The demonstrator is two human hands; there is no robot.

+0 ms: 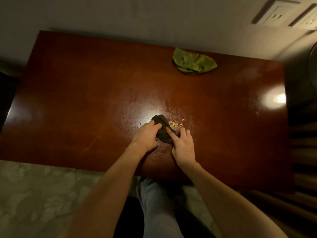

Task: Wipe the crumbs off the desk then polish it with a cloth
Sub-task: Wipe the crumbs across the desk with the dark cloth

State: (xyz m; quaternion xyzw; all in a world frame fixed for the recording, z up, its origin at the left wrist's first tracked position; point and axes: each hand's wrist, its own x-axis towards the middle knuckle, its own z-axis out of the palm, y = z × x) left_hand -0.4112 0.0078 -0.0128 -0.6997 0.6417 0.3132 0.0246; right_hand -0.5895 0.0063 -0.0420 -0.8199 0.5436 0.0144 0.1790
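Mostly the view is filled by a glossy red-brown desk [85, 100], set against a pale wall [120, 14] and showing bright glare patches at its middle and right end. A patterned carpet [34, 194] lies below its near edge, and a leg [154, 203] in light trousers shows under the forearms. Two sockets [274, 14] sit on the wall at upper right.

A crumpled green cloth [193, 61] lies by the desk's far edge, right of centre, well apart from the hands.

Both hands meet near the desk's middle, towards the near side. The left hand [145, 136] has its fingers curled into a bunched dark cloth [163, 133] and grips its left side. The right hand [183, 145] holds the cloth's right side, with its forefinger laid across the fabric and the other fingers looser, near the desk top. The cloth rests on the desk between them, its far end poking out beyond the knuckles.

Small yellow crumbs [175, 124] lie scattered on the desk, just beside the cloth on its far right side. A thin pale streak [89, 146] marks the wood to the left.
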